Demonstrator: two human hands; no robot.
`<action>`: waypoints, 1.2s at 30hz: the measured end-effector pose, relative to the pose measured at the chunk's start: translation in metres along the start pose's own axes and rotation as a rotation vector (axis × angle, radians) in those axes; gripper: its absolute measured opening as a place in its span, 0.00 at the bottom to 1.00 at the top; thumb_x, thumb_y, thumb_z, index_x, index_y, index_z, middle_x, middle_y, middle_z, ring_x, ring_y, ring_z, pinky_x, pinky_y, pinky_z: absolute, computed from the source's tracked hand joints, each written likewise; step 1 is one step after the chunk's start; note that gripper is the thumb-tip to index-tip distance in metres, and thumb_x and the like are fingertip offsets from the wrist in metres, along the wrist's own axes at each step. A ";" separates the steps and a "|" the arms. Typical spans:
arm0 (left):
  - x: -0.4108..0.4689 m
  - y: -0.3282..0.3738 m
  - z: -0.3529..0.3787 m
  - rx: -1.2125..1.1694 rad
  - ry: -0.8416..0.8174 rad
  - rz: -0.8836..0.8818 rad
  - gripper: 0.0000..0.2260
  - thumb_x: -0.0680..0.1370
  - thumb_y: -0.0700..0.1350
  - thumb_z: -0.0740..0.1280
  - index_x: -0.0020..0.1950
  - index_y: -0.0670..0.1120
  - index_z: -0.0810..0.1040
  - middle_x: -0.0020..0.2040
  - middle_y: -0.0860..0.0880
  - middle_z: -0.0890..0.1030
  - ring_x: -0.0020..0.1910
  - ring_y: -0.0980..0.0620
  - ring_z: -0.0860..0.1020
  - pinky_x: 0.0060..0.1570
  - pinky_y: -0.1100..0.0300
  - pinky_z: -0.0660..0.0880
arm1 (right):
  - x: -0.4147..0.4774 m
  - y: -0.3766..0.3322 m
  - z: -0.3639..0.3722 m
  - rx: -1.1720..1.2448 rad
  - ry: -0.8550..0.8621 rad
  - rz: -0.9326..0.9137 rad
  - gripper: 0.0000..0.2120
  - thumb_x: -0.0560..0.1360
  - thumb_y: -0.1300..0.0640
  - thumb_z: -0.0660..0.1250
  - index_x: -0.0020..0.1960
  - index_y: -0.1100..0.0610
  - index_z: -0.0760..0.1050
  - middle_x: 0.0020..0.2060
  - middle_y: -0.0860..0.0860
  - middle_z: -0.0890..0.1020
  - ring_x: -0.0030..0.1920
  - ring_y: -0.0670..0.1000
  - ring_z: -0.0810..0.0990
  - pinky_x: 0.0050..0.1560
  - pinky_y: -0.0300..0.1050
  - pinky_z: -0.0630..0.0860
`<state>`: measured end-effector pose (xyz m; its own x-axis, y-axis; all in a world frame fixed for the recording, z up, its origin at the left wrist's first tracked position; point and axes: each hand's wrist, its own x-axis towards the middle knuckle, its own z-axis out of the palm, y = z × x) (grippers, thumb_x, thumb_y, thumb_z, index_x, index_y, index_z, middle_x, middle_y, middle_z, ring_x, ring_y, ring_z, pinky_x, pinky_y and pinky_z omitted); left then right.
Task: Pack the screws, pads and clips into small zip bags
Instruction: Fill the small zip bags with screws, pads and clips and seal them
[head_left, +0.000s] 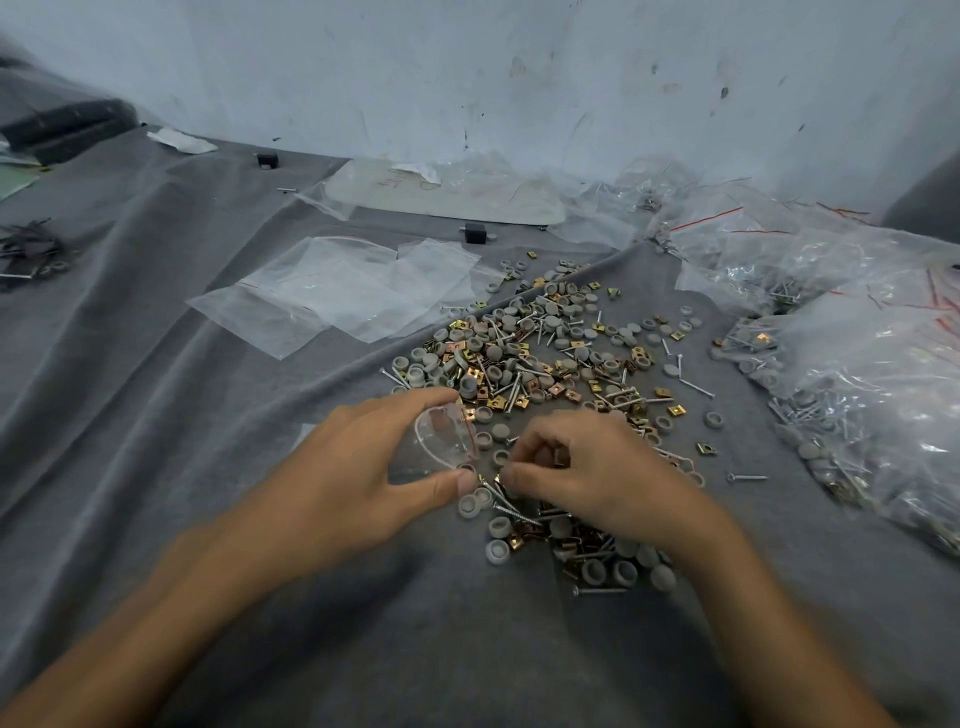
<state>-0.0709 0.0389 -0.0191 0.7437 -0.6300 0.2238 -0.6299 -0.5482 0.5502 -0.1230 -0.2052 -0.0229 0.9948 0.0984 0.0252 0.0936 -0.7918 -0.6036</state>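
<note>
Screws (696, 387), pads (807, 449) and clips (675, 410) lie mixed in one loose pile (545, 364) on the grey cloth (208, 415), which is the largest surface in view. Filled bags (857, 374) are stacked at the right edge, well apart from the hands. A stock of empty zip bags (353, 291) lies flat to the left of the pile.

The left hand (363, 467) has thumb and fingers curled round one small zip bag (447, 436), holding its mouth spread open and turned toward the pile. The right hand (587, 467) works at the near edge of the pile, just beside the bag mouth. Its fingers are curled, and they pinch what appears to be a brass-coloured held clip (560, 457). Whether it holds further pieces cannot be told.

Step in hand, as judged: loading picked parts into the open bag.

- Keep the bag mouth wide and steady. The film is thin and will likely collapse if the grip relaxes.
- Bring the pinched part fully past the zip strip before release.
- Feed screws head first, since the points may snag or pierce the film.
- Pick single pieces from the pile edge to keep the count correct.
</note>
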 end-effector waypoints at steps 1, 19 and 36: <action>0.000 0.000 0.000 0.003 0.005 0.003 0.36 0.70 0.72 0.64 0.75 0.57 0.70 0.70 0.61 0.75 0.69 0.62 0.72 0.68 0.61 0.69 | -0.001 -0.002 0.001 0.004 -0.052 -0.012 0.11 0.72 0.41 0.75 0.42 0.48 0.80 0.35 0.44 0.82 0.35 0.40 0.78 0.32 0.35 0.71; 0.000 -0.005 0.003 0.038 -0.013 0.017 0.37 0.70 0.76 0.59 0.75 0.60 0.67 0.70 0.63 0.74 0.69 0.63 0.71 0.65 0.65 0.67 | 0.000 0.001 0.000 -0.179 0.018 -0.013 0.04 0.81 0.48 0.64 0.47 0.43 0.74 0.45 0.41 0.75 0.45 0.39 0.74 0.43 0.41 0.69; 0.001 -0.003 -0.002 -0.004 0.031 0.007 0.36 0.71 0.73 0.66 0.74 0.57 0.71 0.68 0.61 0.77 0.68 0.63 0.73 0.65 0.61 0.71 | -0.003 -0.021 0.007 0.507 0.169 -0.073 0.06 0.80 0.59 0.69 0.54 0.50 0.82 0.43 0.49 0.86 0.44 0.46 0.84 0.44 0.39 0.80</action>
<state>-0.0678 0.0410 -0.0190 0.7459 -0.6164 0.2522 -0.6341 -0.5415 0.5519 -0.1280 -0.1849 -0.0160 0.9828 0.0106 0.1845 0.1738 -0.3922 -0.9033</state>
